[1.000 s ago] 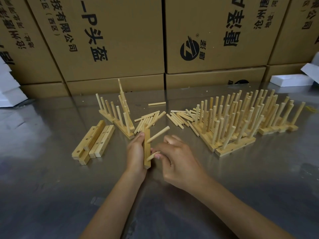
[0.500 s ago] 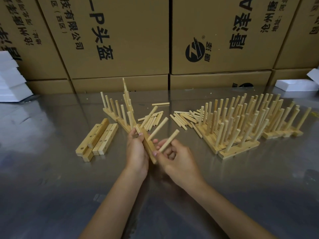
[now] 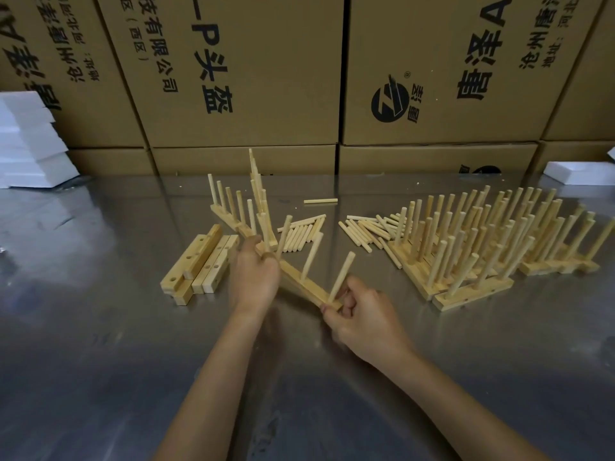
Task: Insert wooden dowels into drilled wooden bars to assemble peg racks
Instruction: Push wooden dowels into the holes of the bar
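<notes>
Two bare forearms enter from below, ending in an ungloved left hand (image 3: 254,277) and right hand (image 3: 364,319); no sleeve reaches the visible forearms.

Brightness: dim, warm and even; the cardboard boxes (image 3: 233,71) look dull brown.
Light source: not in view; the light seems to fall from above.
Glare: the metal worktop (image 3: 100,344) gives soft, smeared reflections, palest along its far edge and toward its left edge.
Shadows: faint and diffuse beneath both forearms; darker patches toward the worktop's near edge.
Blur: the left hand (image 3: 254,277) is smeared by motion; the right hand (image 3: 362,314) is slightly soft.
Distortion: wide-angle; box edges lean outward at the left and right sides.
Highlights: white foam blocks (image 3: 30,141) at the far left corner look nearly washed out.
</notes>
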A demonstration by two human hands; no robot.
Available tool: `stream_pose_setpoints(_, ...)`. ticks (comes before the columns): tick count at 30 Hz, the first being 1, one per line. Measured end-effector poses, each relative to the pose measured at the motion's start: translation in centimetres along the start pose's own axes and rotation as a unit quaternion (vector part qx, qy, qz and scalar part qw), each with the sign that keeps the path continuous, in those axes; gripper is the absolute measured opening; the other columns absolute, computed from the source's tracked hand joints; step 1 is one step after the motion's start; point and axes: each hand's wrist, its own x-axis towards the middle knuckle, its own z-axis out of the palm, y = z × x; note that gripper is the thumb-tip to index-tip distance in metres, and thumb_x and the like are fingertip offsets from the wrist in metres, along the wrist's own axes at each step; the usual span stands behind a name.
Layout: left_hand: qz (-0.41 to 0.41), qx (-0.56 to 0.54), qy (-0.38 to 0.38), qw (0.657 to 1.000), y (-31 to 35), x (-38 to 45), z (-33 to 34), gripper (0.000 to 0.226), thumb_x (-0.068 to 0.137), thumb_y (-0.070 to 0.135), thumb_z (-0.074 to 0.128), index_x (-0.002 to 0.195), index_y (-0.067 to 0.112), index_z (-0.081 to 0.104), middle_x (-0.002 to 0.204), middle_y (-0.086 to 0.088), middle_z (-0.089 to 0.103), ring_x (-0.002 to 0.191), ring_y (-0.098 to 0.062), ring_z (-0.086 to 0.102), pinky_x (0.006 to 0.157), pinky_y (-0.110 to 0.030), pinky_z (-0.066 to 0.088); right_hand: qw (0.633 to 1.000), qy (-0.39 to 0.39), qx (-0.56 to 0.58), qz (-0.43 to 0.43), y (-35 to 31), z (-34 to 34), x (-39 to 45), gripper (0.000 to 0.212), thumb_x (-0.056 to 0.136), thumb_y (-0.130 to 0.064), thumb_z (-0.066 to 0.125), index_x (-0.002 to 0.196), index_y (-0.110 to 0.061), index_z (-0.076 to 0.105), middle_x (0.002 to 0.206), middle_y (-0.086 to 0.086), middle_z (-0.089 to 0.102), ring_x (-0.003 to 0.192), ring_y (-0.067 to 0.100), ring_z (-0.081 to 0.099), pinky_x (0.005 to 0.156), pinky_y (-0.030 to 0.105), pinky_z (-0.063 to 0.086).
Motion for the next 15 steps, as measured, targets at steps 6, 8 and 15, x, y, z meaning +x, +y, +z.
stream_pose_setpoints(6,0.079,0.272,0.173,0.943,-1.4,1.4,-3.1,0.038,0.089,0.011,0.054,0.126,0.01,0.064,0.128,-0.018,0.051,0.123,-0.036,0.04,0.101,-0.046,0.026,0.998,0.003,-0.059,-0.025,0.0,1.0,0.6,0.022,0.085,-0.036,0.072,0.083,-0.024,0.053,0.054,-0.009,0.053,0.054,0.008,0.054,0.053,0.029,0.044)
stream_pose_setpoints(8,0.072,0.291,0.185,0.936,-2.1,2.0,-3.9,0.038,0.088,0.01,0.057,0.126,0.009,0.064,0.129,-0.019,0.052,0.123,-0.037,0.04,0.103,-0.048,0.026,0.997,0.011,-0.072,-0.023,-0.1,1.5,1.3,0.024,0.085,-0.039,0.071,0.084,-0.024,0.052,0.056,-0.009,0.054,0.056,0.009,0.054,0.055,0.032,0.045)
stream_pose_setpoints(15,0.161,0.315,0.109,0.929,-2.7,2.2,-2.8,0.043,0.084,0.002,0.06,0.126,0.007,0.064,0.132,-0.014,0.055,0.125,-0.031,0.044,0.108,-0.042,0.033,0.995,0.023,-0.098,-0.023,-0.8,3.9,4.3,0.024,0.087,-0.043,0.066,0.087,-0.025,0.049,0.061,-0.009,0.054,0.063,0.016,0.058,0.059,0.034,0.048)
